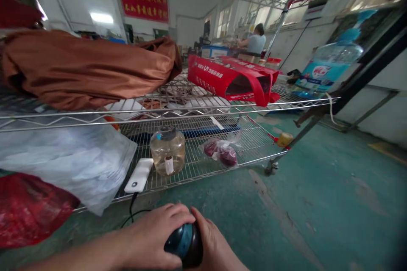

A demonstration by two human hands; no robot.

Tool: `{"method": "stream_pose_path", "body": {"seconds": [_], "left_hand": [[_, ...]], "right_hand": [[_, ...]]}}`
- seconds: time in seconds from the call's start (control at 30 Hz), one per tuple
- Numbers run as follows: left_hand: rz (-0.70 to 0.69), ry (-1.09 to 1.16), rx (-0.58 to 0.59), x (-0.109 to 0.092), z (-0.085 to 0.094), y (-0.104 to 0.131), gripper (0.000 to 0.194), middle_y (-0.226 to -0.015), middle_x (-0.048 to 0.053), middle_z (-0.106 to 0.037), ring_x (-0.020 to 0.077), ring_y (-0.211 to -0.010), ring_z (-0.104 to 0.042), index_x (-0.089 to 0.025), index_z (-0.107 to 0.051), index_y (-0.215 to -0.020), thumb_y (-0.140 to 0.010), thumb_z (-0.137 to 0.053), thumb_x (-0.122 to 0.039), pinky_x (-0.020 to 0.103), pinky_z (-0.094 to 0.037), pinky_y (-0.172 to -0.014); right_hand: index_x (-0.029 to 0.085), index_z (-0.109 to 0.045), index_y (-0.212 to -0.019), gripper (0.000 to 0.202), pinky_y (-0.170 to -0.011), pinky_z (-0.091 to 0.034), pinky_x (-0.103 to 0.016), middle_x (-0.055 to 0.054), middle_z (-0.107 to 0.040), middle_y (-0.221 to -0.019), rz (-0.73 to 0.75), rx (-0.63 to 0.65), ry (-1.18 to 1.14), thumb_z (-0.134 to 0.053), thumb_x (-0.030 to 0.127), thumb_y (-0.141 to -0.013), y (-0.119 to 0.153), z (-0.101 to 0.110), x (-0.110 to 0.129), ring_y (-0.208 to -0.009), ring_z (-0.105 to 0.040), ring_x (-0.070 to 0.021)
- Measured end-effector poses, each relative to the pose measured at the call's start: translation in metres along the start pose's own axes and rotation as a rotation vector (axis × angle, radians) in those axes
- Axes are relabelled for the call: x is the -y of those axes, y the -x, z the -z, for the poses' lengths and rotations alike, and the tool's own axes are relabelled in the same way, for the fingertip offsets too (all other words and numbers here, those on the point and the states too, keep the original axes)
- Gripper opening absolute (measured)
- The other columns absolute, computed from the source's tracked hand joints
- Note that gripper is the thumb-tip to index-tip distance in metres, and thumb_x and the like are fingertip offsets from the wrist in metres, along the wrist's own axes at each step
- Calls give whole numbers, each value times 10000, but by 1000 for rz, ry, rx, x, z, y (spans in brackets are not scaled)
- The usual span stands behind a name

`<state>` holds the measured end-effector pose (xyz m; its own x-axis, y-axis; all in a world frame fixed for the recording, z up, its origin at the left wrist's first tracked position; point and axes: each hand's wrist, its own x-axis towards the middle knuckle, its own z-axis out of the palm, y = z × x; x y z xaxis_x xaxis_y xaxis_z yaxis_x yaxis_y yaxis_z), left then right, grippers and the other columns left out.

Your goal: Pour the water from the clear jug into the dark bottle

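Observation:
Both my hands meet at the bottom middle of the view around a dark blue-black rounded object [184, 243]. My left hand [152, 237] wraps over its top and left side. My right hand [213, 247] cups it from the right. What the object is cannot be made out. Just beyond the hands, on the lower wire shelf [254, 152], lie a white power bank [139, 175] with a black cable, a clear jug [167, 151] of pale liquid, and a small plastic bag [222, 152] holding dark red items.
Brown fabric [82, 67] and a red carton [232, 78] lie on the upper wire shelf [190, 108]. A white plastic bag [63, 156] and red bag [28, 209] sit lower left. A large water bottle [330, 63] stands at right. Green floor [318, 203] spreads right. A person [256, 40] sits far back.

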<state>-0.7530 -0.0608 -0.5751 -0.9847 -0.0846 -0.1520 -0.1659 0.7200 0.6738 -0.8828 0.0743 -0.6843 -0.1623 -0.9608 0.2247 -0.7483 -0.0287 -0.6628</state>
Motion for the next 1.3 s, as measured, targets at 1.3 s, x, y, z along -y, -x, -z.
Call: {"method": "stream_pose_path", "body": {"seconds": [1.3], "left_hand": [[322,37,14,75,-25,10,574,-952,85,-593,306,-853,-575,-200,-536,-1023,-544,-672,-486,412,-465,-743]], "right_hand": [[203,-411,-1192,641,-1013,-212,-504,-88,-579,-1136,-35,12,391,-581,152,-576,-17,-23,17,-1062,-512,-265]]}}
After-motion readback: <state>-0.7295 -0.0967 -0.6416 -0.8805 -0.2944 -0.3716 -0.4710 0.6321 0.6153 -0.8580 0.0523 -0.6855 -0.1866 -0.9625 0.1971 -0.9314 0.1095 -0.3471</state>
